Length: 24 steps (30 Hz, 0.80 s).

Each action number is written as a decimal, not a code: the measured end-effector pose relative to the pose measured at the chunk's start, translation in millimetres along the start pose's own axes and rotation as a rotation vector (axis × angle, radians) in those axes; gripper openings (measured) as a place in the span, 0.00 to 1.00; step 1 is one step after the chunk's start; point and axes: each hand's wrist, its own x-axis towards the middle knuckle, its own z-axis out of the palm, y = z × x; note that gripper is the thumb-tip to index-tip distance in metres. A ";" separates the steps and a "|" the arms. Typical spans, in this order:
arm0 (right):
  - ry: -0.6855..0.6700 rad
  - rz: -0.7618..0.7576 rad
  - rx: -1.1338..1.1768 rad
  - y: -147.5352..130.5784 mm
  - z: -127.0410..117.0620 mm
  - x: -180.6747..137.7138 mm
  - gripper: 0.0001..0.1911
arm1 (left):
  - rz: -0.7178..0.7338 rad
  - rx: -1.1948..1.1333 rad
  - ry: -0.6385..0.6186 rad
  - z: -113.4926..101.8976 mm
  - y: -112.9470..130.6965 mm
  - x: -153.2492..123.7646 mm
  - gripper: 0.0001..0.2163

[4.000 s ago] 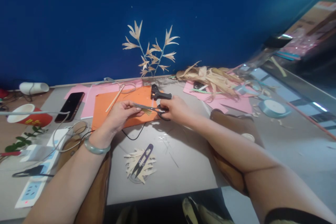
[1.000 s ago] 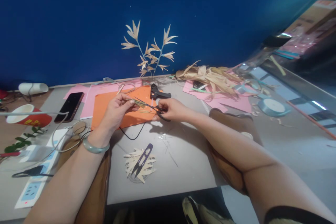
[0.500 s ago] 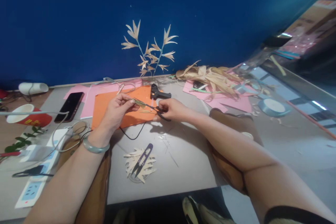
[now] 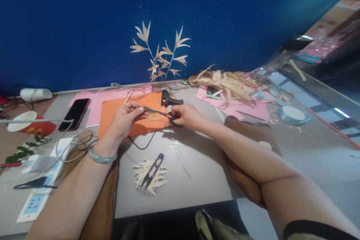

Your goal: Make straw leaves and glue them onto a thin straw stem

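Between thumb and fingers, my left hand (image 4: 126,116) pinches a small strip of dried husk (image 4: 149,110). My right hand (image 4: 184,115) is closed round the handles of a pair of scissors (image 4: 165,114), whose blades point left and reach the strip. Both hands are above an orange sheet (image 4: 112,114), where thin cut slivers lie. Just beyond the scissors rests a black glue gun (image 4: 171,99). Nearer to me, purple thread snips (image 4: 153,170) lie on a round dish heaped with pale husk pieces (image 4: 140,174).
A branch with husk flowers (image 4: 164,58) stands against the blue wall. Dried husks (image 4: 225,82) pile at the back right, near a ribbon roll (image 4: 293,114). On the left are a phone (image 4: 74,114), a paper cup (image 4: 30,123) and a power strip (image 4: 35,202) with trailing cables.
My right hand and the scissors have shifted very slightly, and the blades lie a little differently along the husk strip. My left hand keeps its pinch almost unmoved.
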 end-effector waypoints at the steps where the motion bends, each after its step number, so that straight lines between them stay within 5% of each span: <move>1: 0.013 0.001 -0.024 -0.1 -0.1 -0.3 0.25 | -0.008 -0.002 -0.002 -0.2 0.1 0.1 0.13; 10: 0.094 -0.131 -0.107 -0.1 0.7 -1.9 0.24 | -0.048 0.032 -0.003 2.8 0.5 -2.7 0.12; 18: 0.121 -0.094 -0.209 0.5 1.3 -2.5 0.15 | -0.068 0.028 0.015 4.2 2.7 -3.4 0.12; 24: 0.116 -0.181 -0.217 -0.9 1.0 -2.9 0.19 | -0.103 0.020 -0.006 2.9 -2.0 -4.3 0.13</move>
